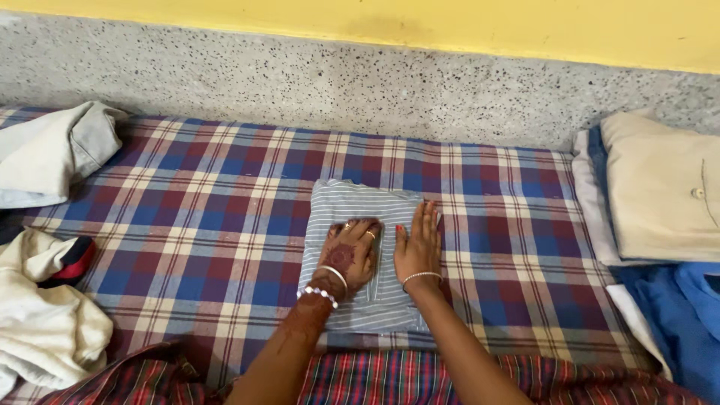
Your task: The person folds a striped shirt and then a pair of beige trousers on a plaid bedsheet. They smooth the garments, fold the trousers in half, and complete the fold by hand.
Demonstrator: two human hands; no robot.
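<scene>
Left hand: the left hand [347,255] lies palm down with its fingers slightly curled, pressing on the cloth and gripping nothing.
Right hand: the right hand [418,244] lies open and flat just beside the left, fingers stretched away from the body, also holding nothing.
Cloth under the hands: a folded blue-and-white striped cotton garment [365,251] sits directly beneath both palms, squared into a neat rectangle.
Surface: a red, blue and white checked bedsheet [195,225] spreads out on all sides of the hands.
Handling: I'd judge the garment light, soft and limp; it would sag if lifted by one corner, so both side edges, or a flat palm slid underneath, look the safest hold.
Left of the hands: well apart, crumpled cream and pale grey clothes [45,300].
Right of the hands: well apart, a stack of folded beige and blue clothes [660,202].
Beyond the fingertips: a speckled grey stone ledge [337,82] below a yellow wall [525,26].
</scene>
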